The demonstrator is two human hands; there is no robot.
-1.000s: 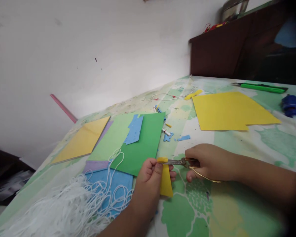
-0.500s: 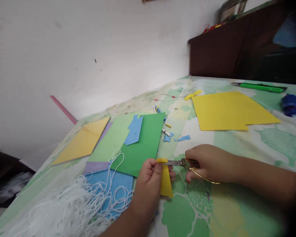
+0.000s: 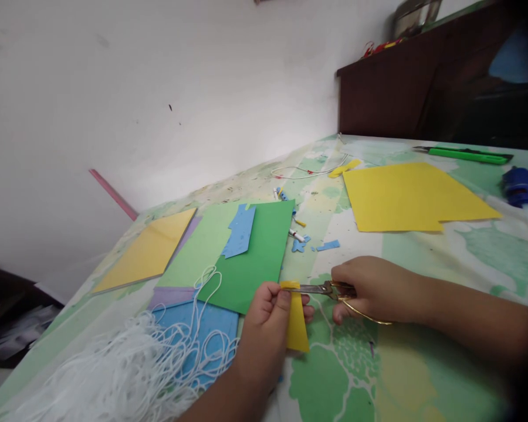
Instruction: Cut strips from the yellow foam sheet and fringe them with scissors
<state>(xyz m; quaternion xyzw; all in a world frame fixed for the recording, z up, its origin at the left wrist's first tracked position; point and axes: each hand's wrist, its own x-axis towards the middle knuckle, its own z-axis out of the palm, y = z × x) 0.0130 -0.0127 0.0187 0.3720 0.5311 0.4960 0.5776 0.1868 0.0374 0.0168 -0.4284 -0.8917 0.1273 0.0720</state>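
Note:
Between the thumb and fingers of my left hand is a small piece of yellow paper, its longer end hanging down. My right hand is closed round the handles of gold-handled scissors. Their blades lie across the upper part of the yellow piece, close to my left thumb, and a narrow yellow strip shows above them. Just behind my left hand lies a dark green sheet with a jagged blue scrap on top.
Tangled white string covers the near left, partly over a blue sheet. A yellow sheet, a green cutter and a dark blue object lie at the far right. Small blue scraps sit mid-table.
Hardly anything differs. The scissor blades look slightly closer together on the yellow paper, and both hands stay in nearly the same place.

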